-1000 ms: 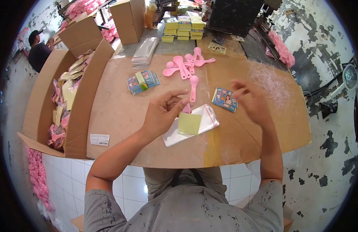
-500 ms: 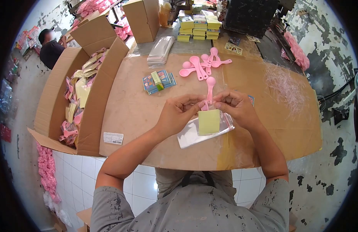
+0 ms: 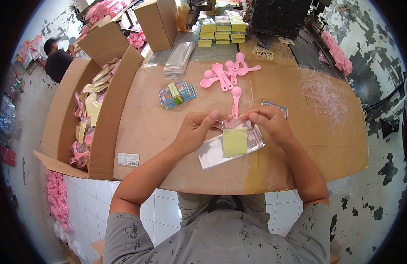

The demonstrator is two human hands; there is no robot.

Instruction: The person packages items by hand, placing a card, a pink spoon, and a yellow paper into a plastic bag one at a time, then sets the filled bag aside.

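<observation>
Between both hands is a small clear plastic bag [image 3: 241,123] with a yellow card [image 3: 235,142] inside. My left hand [image 3: 195,130] pinches the bag's upper left edge, and a bit of pink plastic [image 3: 229,124] shows at its mouth near those fingertips. My right hand [image 3: 270,122] is closed on the upper right edge. Just beyond the fingertips lies a pink measuring spoon [image 3: 237,96], its handle end close to the bag; I cannot tell whether they touch. Under the yellow card a stack of clear bags [image 3: 209,155] rests on the cardboard-covered table [image 3: 168,127].
More pink spoons [image 3: 222,75] lie farther back. Banded blue cards [image 3: 186,91], clear sleeves [image 3: 178,59] and yellow card stacks [image 3: 222,31] stand around. An open carton [image 3: 107,127] of packed bags is at left. Plastic strands [image 3: 322,99] lie right. A person [image 3: 58,61] sits far left.
The left thumb has lifted, and the pink piece by those fingertips sits lower, at the bag's mouth. Both hands remain at the bag's top edge. The whole view has shifted slightly.
</observation>
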